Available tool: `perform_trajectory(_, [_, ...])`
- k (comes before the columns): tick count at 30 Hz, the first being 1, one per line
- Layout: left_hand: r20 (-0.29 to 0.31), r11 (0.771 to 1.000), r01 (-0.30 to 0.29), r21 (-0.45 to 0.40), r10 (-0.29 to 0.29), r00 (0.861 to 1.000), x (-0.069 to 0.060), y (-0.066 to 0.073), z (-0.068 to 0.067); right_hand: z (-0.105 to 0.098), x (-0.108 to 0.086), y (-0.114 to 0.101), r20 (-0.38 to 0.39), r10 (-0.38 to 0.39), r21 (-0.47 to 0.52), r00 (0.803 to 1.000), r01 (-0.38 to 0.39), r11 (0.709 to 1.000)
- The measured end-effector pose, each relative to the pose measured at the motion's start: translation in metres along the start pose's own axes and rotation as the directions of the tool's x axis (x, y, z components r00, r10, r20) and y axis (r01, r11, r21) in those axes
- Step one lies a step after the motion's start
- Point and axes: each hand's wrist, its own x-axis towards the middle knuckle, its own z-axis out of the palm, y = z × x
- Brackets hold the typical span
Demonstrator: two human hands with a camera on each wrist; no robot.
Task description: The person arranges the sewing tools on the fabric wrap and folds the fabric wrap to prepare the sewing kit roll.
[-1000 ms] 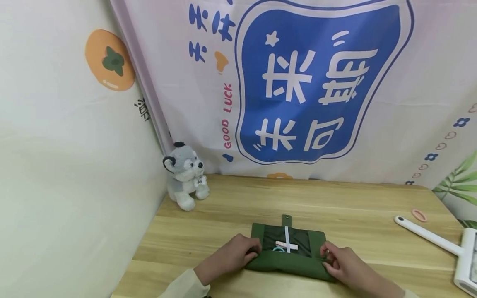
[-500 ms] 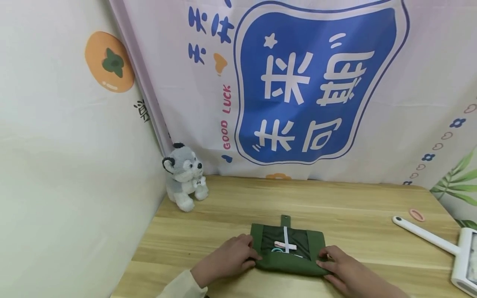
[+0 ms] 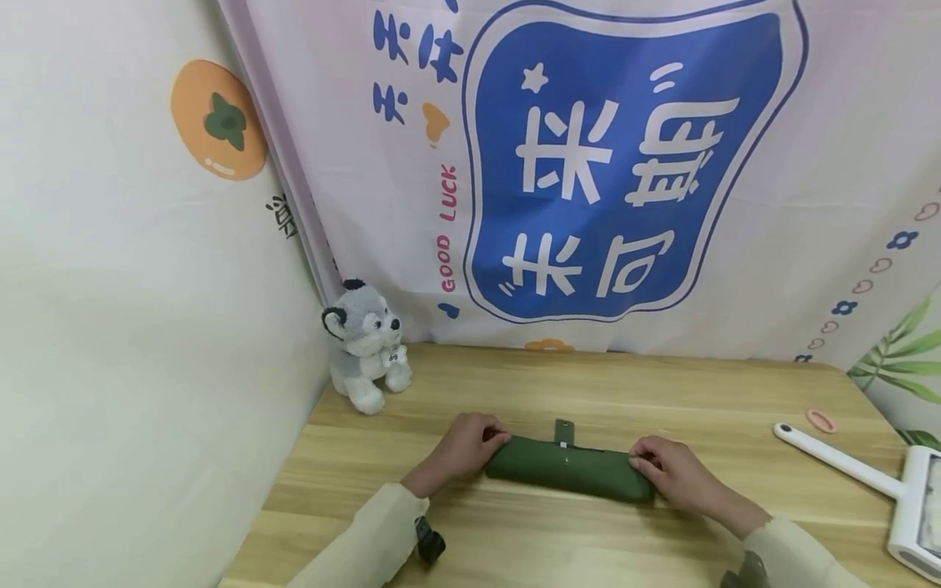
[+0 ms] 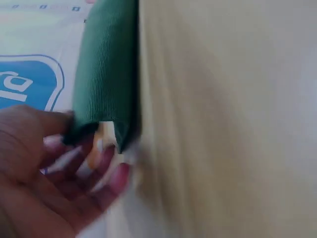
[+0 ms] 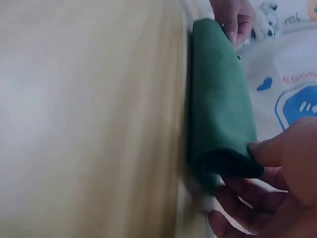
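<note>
A dark green fabric pouch [image 3: 562,472] lies folded into a long roll on the table, a small metal snap on its front. Out of its far edge sticks a short green strap [image 3: 564,429] with a bit of white band at its base. My left hand [image 3: 467,451] pinches the pouch's far left corner between thumb and fingers. At the other end, my right hand [image 3: 680,476] pinches the far right corner. In the right wrist view the pouch [image 5: 220,99] shows its rolled, hollow end near the thumb. What the pouch contains is hidden inside the fold.
A grey and white plush dog [image 3: 365,347] sits at the table's back left, against the wall. On the right lie a white long-handled lint roller [image 3: 845,461] and a small pink ring [image 3: 821,420]. A printed cloth [image 3: 412,245] hangs behind the wooden table [image 3: 441,376].
Both hands have carried the near edge of the pouch up and away from me, rolling it over. The mesh pocket and the small items in it are now covered.
</note>
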Motion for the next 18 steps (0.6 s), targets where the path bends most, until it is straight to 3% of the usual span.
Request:
perform_trajectory(4, [0.046,0.995,0.075,0.068,-0.078,0.996,0.014,0.004,-0.003,-0.001,0.014,0.006,0.030,0.035,-0.015,0.999,-0.035,0.999])
perform_trajectory(8, [0.117,0.989,0.103,0.103,-0.115,0.986,0.019,0.008,-0.004,0.003,0.021,0.008,0.077,0.074,0.002,0.994,-0.075,0.997])
perform_trajectory(12, [0.147,0.989,0.129,0.065,-0.138,0.979,0.019,0.008,-0.003,0.008,0.021,0.006,0.102,0.122,-0.018,0.987,-0.121,0.992])
perform_trajectory(18, [0.177,0.988,0.153,-0.031,-0.145,0.973,0.021,0.008,-0.004,0.009,0.017,-0.009,0.063,0.254,-0.128,0.965,-0.245,0.961])
